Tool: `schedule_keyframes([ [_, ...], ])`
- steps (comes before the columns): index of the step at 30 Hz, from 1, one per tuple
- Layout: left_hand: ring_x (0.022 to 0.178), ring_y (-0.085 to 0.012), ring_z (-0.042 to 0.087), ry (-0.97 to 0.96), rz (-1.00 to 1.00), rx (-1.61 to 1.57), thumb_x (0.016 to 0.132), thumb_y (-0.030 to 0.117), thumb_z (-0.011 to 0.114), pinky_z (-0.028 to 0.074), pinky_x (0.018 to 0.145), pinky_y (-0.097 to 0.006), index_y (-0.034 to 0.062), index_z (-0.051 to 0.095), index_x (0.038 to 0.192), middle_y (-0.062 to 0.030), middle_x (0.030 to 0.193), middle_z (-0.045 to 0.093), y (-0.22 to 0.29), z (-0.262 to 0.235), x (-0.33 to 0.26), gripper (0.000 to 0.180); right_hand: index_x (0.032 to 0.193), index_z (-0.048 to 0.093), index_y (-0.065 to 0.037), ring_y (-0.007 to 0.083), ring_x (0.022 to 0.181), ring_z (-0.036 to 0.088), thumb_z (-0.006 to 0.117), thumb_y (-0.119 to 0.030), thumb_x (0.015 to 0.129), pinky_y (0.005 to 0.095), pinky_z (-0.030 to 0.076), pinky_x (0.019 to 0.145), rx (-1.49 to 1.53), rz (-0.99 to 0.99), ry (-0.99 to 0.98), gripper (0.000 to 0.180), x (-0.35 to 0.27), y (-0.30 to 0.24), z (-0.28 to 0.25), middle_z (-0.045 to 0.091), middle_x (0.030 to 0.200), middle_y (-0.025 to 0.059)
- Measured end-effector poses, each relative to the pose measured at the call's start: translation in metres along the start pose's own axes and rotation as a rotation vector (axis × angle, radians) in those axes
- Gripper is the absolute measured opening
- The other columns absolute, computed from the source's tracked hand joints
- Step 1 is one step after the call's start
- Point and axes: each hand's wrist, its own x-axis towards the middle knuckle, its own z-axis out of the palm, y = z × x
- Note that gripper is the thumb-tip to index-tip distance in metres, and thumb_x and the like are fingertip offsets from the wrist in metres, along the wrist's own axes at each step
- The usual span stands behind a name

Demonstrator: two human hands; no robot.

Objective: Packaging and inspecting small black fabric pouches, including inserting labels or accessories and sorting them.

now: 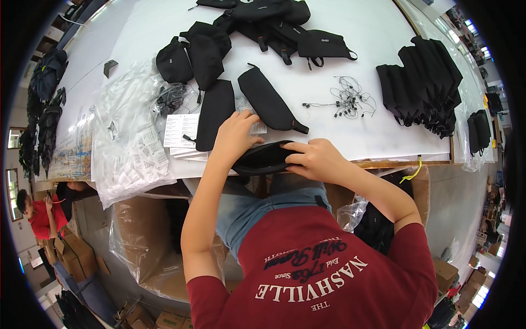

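A black zip pouch (257, 162) lies at the table's near edge, its mouth gaping toward me. My right hand (315, 159) pinches the pouch's right end, fingers at the rim and thumb below. My left hand (235, 137) is over the pouch's left end, fingers bent and thumb apart from them. Between that thumb and fingers shows a pale printed packet (258, 128); I see no firm grip on it. Just beyond lie two more flat black pouches, one (216, 115) left of my left hand and one (269, 100) ahead of it.
More black pouches (263, 22) are heaped at the far side. Thin black tag strings (348, 98) lie tangled right of centre, with stacked black pouches (422, 82) further right. Clear plastic bags (131, 126) and printed white sheets (179, 131) are at left. A person in red (44, 214) is far left.
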Motion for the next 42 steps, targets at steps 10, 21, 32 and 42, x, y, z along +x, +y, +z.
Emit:
schedule_keyframes([
  [10,0.083,-0.0236,0.058,0.266,-0.125,-0.496,0.077,0.018,0.069,0.046,0.073,-0.034,0.0059,0.066,0.086,-0.0063,0.085,0.064,0.044,-0.037,-0.028,0.015,0.08,0.065,-0.014,0.0201,0.054,0.055,0.072,-0.024,0.071,0.0305,0.046,0.055,0.02,0.007,0.029,0.014,-0.001,0.004,0.004,0.063,0.111,-0.0009],
  [21,0.117,-0.0202,0.043,0.858,-0.471,-0.993,0.08,0.009,0.071,0.033,0.102,-0.036,0.0035,0.035,0.132,-0.0078,0.134,0.037,0.046,0.017,-0.096,0.063,0.079,0.064,-0.009,0.0193,0.054,0.056,0.073,-0.02,0.073,0.0297,0.044,0.053,0.132,0.065,0.233,0.015,0.011,-0.012,-0.008,0.068,0.09,-0.0008],
  [32,0.101,-0.0203,0.058,0.651,-0.738,-2.122,0.083,0.013,0.065,0.05,0.09,-0.035,0.0058,0.046,0.126,-0.0067,0.111,0.057,0.067,0.024,-0.081,0.048,0.082,0.059,-0.003,0.0053,0.054,0.042,0.061,-0.013,0.089,0.0228,0.032,0.046,0.938,0.537,0.664,0.013,0.029,-0.054,0.01,0.049,0.067,-0.0018],
  [42,0.095,-0.0189,0.06,0.365,-0.707,-1.796,0.075,0.007,0.072,0.05,0.085,-0.031,-0.0008,0.051,0.119,-0.0103,0.107,0.06,0.079,-0.005,-0.082,0.05,0.109,0.059,0.003,0.0135,0.086,0.049,0.045,-0.02,0.098,0.0284,0.039,0.08,1.081,0.473,0.408,0.029,0.021,-0.033,0.012,0.057,0.086,0.0042],
])
